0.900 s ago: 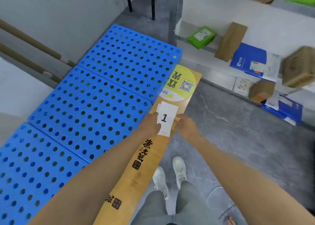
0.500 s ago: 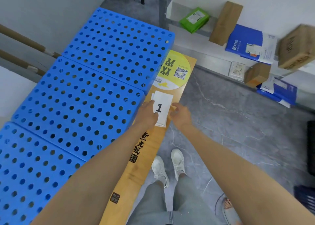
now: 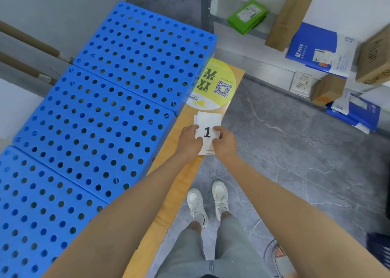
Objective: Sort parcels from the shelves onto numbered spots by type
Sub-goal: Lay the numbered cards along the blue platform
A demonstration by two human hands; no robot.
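A small stack of white number cards [image 3: 207, 122], the top one printed "1", is held over a long wooden board [image 3: 179, 185]. My left hand [image 3: 190, 140] grips the stack's left edge and my right hand [image 3: 224, 143] pinches its right edge. Blue perforated pallets [image 3: 118, 92] lie in a row to the left of the board. On the shelves at the right stand parcels: a green bag [image 3: 247, 16], a tall brown box [image 3: 288, 21], a blue envelope [image 3: 316, 46], a small brown box [image 3: 326, 90] and a large brown box [image 3: 374, 59].
A yellow round sticker with a QR code [image 3: 215, 85] marks the board's far end. More blue envelopes [image 3: 354, 113] lie on the low shelf. Grey tiled floor [image 3: 285, 151] stretches right of the board. Cardboard tubes [image 3: 31, 43] lean at the left wall. Another person's sandalled foot [image 3: 280, 254] is nearby.
The view has shifted so shelves and pallets sit differently in frame. Both hands have closed in further over the card stack, now covering more of its sides.
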